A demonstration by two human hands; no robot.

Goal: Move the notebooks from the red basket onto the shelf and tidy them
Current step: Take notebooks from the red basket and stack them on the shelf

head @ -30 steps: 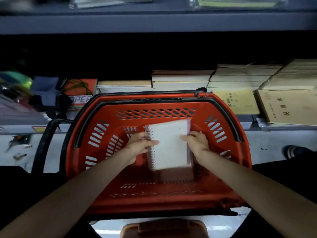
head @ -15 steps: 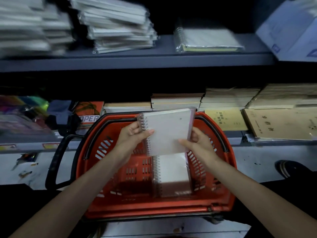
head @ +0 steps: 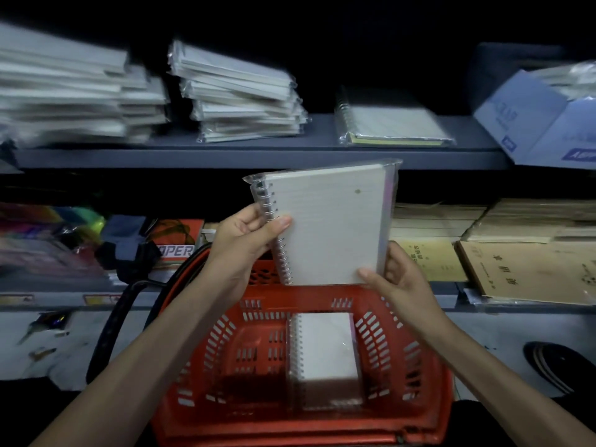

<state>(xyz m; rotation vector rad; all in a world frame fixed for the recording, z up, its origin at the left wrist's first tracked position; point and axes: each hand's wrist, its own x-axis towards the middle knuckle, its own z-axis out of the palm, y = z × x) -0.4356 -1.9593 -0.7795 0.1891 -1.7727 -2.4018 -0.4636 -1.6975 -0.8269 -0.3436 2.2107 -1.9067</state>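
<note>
A dark grey metal shelf carries stacks of wrapped notebooks. Below it, the red slotted plastic basket holds a second white spiral notebook. The plastic-wrapped white ring-bound notebook stands nearly upright, spiral to the left. It is higher than half a second ago, above the basket rim. The left hand and right hand clamp their fingers on its side edges.

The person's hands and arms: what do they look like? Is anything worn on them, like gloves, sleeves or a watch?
Nothing is worn. The left hand and the right hand are bare: no gloves, rings or markings show. The left forearm and the right forearm are uncovered down to the picture's edge, with no sleeve, watch or bracelet in view.
</note>
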